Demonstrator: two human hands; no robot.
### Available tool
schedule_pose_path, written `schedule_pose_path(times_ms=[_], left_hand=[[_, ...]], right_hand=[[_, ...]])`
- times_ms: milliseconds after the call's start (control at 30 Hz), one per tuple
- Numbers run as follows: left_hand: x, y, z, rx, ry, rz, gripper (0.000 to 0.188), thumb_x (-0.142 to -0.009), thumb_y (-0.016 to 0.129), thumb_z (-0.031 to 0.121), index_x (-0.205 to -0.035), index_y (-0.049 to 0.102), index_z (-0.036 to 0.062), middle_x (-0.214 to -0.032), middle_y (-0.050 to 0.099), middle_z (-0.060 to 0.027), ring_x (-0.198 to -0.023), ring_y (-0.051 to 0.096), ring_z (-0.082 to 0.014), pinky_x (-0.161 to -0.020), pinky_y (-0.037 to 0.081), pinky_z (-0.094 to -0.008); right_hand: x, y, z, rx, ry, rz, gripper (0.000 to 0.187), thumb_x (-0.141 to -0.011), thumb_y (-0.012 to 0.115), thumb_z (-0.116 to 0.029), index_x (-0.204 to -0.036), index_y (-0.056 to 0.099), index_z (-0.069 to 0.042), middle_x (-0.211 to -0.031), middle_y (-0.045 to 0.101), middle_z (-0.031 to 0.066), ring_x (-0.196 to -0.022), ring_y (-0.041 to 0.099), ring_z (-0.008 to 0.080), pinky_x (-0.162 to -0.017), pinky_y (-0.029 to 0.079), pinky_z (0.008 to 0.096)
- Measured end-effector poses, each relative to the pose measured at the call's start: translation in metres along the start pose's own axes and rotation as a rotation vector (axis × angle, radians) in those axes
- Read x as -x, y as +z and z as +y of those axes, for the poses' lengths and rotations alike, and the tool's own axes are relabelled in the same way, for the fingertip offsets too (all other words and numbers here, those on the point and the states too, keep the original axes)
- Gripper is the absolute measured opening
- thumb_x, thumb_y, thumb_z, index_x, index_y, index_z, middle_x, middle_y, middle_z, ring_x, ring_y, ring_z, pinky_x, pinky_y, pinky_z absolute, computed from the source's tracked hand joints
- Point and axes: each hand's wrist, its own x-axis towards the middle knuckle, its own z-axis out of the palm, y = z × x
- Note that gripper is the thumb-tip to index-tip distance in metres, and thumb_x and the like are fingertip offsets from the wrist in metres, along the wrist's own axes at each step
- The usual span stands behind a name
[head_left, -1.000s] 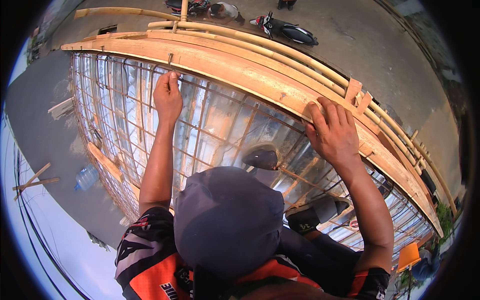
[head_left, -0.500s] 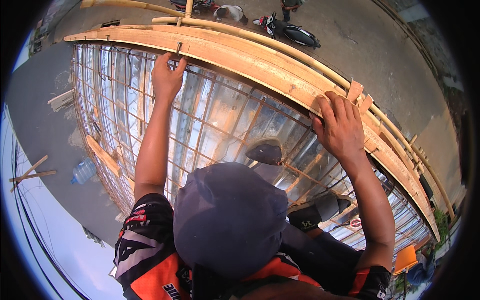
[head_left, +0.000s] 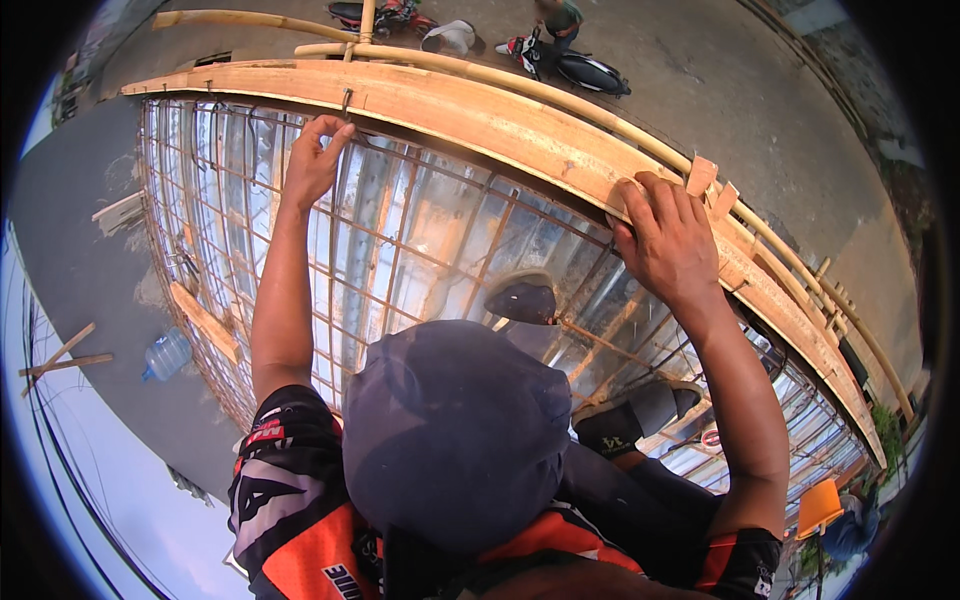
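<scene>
A long wooden plank point(head_left: 450, 105) curves across the top of the view, along the edge of a grid of thin steel bars point(head_left: 400, 240). My right hand point(head_left: 668, 238) grips the plank right of the middle, fingers over its top and thumb beneath its near edge. My left hand point(head_left: 316, 165) is just below the plank, near a bent metal pin point(head_left: 347, 102) that sticks up at its edge. The left thumb and fingertips come together in a pinch; what they hold, if anything, is too small to make out.
Shiny corrugated metal sheets point(head_left: 440, 215) lie under the bars. Beyond the plank run bamboo poles point(head_left: 560, 100) and small wood blocks point(head_left: 702, 175). A motorcycle point(head_left: 590, 72) and people point(head_left: 560, 20) are on the ground below. At left are a blue water jug point(head_left: 167, 355) and a loose board point(head_left: 205, 322).
My left fingers have closed from a spread reach at the plank's edge into a pinch just below it. The seam along the plank's top now hardly shows. My right hand keeps its grip.
</scene>
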Motion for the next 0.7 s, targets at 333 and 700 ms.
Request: schedule_pose_path(times_ms=[333, 700], left_hand=[[0.031, 0.06, 0.047, 1.157, -0.635, 0.09, 0.022, -0.104, 0.085, 0.033, -0.108, 0.076, 0.0143, -0.106, 0.083, -0.0029, -0.082, 0.068, -0.0074, -0.073, 0.046, -0.0243], [0.019, 0.002, 0.031, 0.184, -0.247, 0.05, 0.046, -0.097, 0.091, 0.039, -0.12, 0.084, -0.0005, -0.097, 0.081, -0.0048, -0.076, 0.065, -0.0076, -0.071, 0.051, -0.0239]], right_hand=[[-0.002, 0.004, -0.002, 0.052, 0.002, 0.029, 0.055, -0.094, 0.08, -0.027, -0.145, 0.064, -0.015, -0.141, 0.065, 0.0121, -0.124, 0.065, 0.0304, -0.103, 0.052, 0.0459], [-0.001, 0.003, 0.0, 0.037, 0.003, 0.019, 0.06, -0.091, 0.083, -0.022, -0.146, 0.061, -0.011, -0.142, 0.065, 0.0139, -0.123, 0.066, 0.0341, -0.104, 0.052, 0.0479]])
